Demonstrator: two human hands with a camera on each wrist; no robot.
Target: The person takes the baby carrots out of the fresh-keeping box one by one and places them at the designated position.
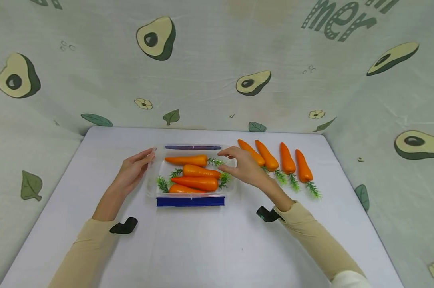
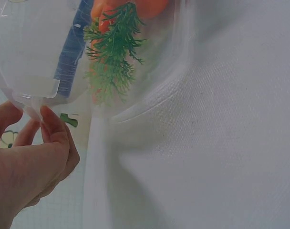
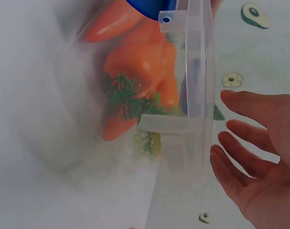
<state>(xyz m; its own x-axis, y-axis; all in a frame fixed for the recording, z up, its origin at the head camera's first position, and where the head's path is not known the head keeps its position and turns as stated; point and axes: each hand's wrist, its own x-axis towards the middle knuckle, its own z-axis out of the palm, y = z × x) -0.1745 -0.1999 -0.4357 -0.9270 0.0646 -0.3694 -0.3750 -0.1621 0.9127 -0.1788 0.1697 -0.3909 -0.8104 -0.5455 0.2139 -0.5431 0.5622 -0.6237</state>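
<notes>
A clear plastic food container (image 1: pixel 232 189) with blue latches stands open on the table, holding several orange carrots (image 1: pixel 195 183) with green leafy tops. At its left side, my left hand (image 1: pixel 132 170) pinches the rim; the left wrist view has the thumb and fingers (image 2: pixel 49 126) around a clear side flap (image 2: pixel 45 88). Over the container's right edge is my right hand (image 1: pixel 246 167), thumb and fingers parted and loosely bent. In the right wrist view nothing lies between those fingers, which are close beside the container's clear wall (image 3: pixel 197 95).
Several more carrots (image 1: pixel 304 167) lie in a row on the white table (image 1: pixel 195 248), right of the container, their green tops toward the front. Behind the table and at its sides hangs a cloth (image 1: pixel 202 80) printed with avocados.
</notes>
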